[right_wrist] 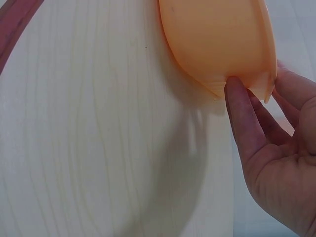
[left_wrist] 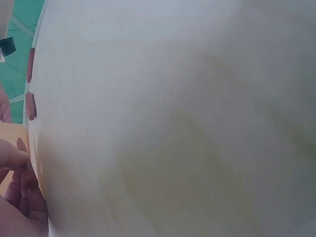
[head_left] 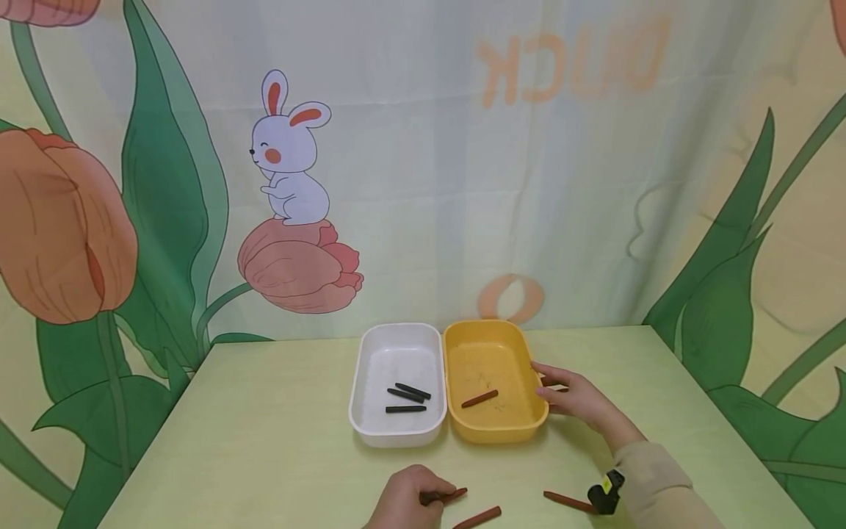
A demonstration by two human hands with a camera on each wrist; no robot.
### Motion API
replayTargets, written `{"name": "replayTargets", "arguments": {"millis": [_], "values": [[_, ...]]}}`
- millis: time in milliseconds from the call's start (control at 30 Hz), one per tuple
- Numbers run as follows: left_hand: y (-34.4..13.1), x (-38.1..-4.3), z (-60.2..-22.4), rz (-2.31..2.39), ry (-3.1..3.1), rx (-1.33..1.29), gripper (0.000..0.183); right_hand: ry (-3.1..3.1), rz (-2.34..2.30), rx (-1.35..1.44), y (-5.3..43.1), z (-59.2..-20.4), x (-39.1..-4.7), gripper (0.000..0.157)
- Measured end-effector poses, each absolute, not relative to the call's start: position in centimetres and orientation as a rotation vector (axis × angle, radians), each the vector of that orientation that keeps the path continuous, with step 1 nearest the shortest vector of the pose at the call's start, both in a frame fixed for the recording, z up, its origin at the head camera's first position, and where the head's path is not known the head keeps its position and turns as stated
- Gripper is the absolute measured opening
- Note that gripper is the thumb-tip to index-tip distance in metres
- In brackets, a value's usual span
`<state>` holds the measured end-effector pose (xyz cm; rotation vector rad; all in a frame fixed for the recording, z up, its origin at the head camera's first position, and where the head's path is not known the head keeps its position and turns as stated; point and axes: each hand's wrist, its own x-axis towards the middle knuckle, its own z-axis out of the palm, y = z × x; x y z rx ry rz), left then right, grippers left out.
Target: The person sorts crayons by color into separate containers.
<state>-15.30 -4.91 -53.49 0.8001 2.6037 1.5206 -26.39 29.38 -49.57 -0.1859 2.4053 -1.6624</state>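
Observation:
My left hand [head_left: 406, 499] is low at the front of the table, pinching a reddish-brown crayon [head_left: 456, 495] between thumb and fingers. The left wrist view shows that hand only at its lower left edge. At the right side of a yellow tray [head_left: 492, 435], my right hand [head_left: 581, 402] grips the wall, with the thumb and fingers on either side of the rim in the right wrist view. One reddish-brown crayon [head_left: 479, 399] lies inside this tray. Several black crayons, one nearest the front [head_left: 406, 409], lie in the white tray [head_left: 396, 439].
Two more reddish-brown crayons lie on the table: one [head_left: 479, 518] just right of my left hand, another [head_left: 567, 501] beneath my right forearm. The trays stand side by side near the table's back edge. Behind hangs a printed curtain [head_left: 410, 184] with tulips and a rabbit.

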Motion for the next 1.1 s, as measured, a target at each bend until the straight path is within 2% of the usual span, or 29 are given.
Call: {"name": "replayTargets", "arguments": {"millis": [700,1100], "values": [[-4.1,-16.7,-52.5,1.599,2.658,0.927,0.032,2.411,-1.664,-0.187,29.3,-49.5,-26.3,0.056],[-3.3,-17.5,-50.6,1.553,2.744,0.995,0.035,2.418,-1.643,-0.177,29.3,-49.4,-26.2,0.058]]}}
